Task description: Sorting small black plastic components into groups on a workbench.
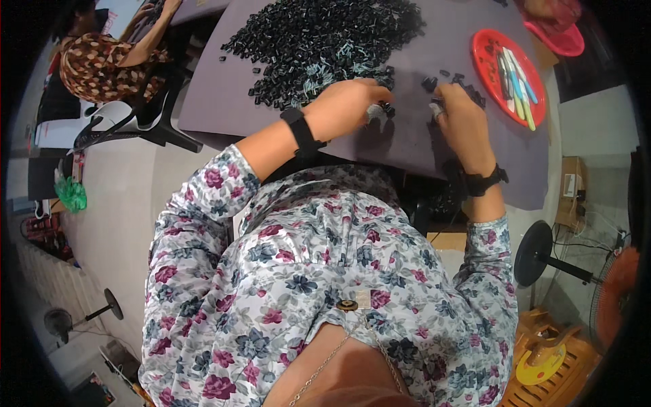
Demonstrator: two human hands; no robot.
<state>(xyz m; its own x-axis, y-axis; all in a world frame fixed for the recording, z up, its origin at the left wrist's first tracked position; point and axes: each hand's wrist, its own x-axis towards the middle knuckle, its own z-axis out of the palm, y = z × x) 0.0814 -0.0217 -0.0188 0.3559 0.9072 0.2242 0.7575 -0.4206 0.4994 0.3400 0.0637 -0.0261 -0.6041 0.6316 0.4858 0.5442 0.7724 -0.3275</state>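
A large heap of small black plastic pieces (319, 34) covers the far middle of the table, with pale blue-grey slivers (325, 73) mixed in at its near side. My left hand (346, 107) is just in front of the heap, its fingers pinched on a small black piece (388, 108). To its right, my right hand (464, 119) is closed with the fingertips down by the table; what they hold is hidden. Beyond it lies a smaller group of black pieces (473, 93). Both thumbs have a whitish covering at the tip.
A red plate (483, 51) with several knife-like tools (521, 85) stands at the right of the purple-grey table (213, 102). A pink basin (569, 42) is at the far right. Another person (102, 64) sits at the far left beside a dark chair (159, 125). Fans stand on both sides.
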